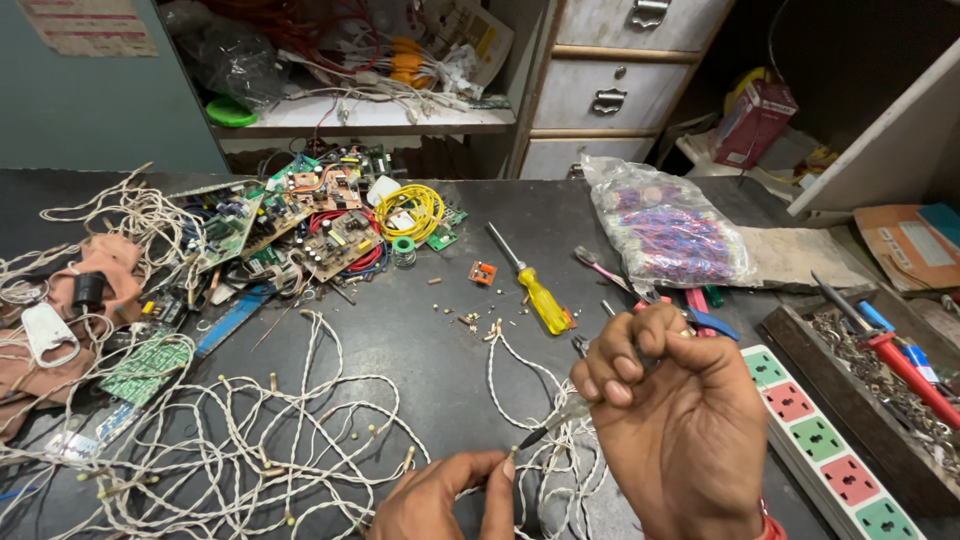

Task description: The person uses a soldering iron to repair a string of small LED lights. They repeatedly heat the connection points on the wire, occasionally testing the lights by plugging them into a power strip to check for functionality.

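- Head view: your left hand point(445, 495), low at the picture's bottom edge, pinches the tip of a white twisted wire point(520, 400) between thumb and forefinger.
- Your right hand point(675, 420) is clenched around a slim tool point(555, 420) with a clear handle and a dark tip; the tip points down-left and ends just beside the pinched wire end.
- The wire looks like pale, braided twin cord; it loops in a loose tangle over the dark worktable point(430, 340), with small bare ends sticking up here and there.
- Beyond your hands lies a yellow-handled screwdriver point(535, 290); circuit boards point(300, 215) pile at the left.
- A white power strip point(825, 450) with green and red sockets sits just beside your right wrist.
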